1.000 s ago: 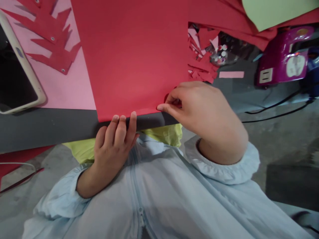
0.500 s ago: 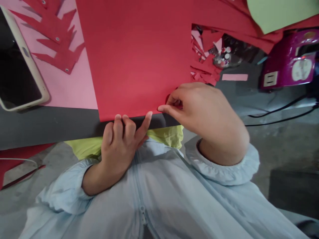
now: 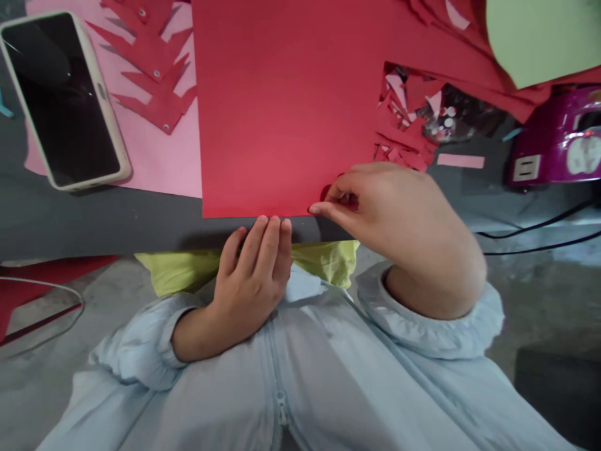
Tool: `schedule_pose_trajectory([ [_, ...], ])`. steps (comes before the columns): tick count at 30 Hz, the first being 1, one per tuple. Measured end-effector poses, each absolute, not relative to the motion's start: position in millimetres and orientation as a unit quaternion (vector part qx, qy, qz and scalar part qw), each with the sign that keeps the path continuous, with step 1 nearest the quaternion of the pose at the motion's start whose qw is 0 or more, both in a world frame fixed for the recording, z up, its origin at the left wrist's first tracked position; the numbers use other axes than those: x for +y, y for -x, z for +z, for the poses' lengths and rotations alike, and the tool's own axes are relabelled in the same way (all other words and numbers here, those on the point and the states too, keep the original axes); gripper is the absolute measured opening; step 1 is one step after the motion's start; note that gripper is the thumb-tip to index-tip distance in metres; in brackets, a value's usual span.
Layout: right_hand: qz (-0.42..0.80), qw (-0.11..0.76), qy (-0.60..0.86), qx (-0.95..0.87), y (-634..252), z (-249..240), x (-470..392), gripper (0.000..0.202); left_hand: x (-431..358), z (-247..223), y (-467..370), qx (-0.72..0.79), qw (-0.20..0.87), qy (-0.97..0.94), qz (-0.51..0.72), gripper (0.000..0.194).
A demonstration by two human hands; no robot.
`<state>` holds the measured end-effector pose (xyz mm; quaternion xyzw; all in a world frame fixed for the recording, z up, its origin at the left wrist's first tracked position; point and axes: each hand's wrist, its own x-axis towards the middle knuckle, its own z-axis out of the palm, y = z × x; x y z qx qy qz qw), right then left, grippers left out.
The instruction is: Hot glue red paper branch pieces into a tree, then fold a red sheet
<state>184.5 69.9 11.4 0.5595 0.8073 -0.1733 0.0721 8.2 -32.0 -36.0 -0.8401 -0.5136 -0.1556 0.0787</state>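
1. Two hands meet at the near edge of the big red paper [image 3: 286,106].
2. Right hand [image 3: 399,219]: its fingers [image 3: 328,210] pinch the bottom edge of the paper, close to its right corner.
3. Left hand [image 3: 251,275]: its fingers [image 3: 267,235] are loose and straight. Their tips touch the paper's edge from below, just beside the right hand. They hold nothing.
4. Red paper lies flat on the dark worktop [image 3: 94,219], with its near edge by the worktop's edge.
5. Pink paper [image 3: 154,156] lies to the left, with spiky red cutouts [image 3: 154,94] on it.
6. Farther left lies a phone [image 3: 66,100].
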Motion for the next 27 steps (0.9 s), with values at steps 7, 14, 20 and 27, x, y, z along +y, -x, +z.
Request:
schedule_pose_trajectory([
  [7,-0.191,0.053,-0.570,0.798,-177,9,72,0.026,-24,-37,-3,-0.531,0.081,0.830,-0.151,0.043],
  [14,-0.201,0.025,-0.596,0.777,-189,10,67,0.027,-21,-39,-3,-0.525,0.107,0.835,-0.123,0.048],
  [20,-0.208,0.000,-0.618,0.758,-199,9,61,0.027,-20,-36,-6,-0.522,0.115,0.837,-0.120,0.052],
  [27,-0.202,0.002,-0.618,0.760,-197,5,62,0.027,-20,-36,-4,-0.516,0.143,0.840,-0.092,0.048],
])
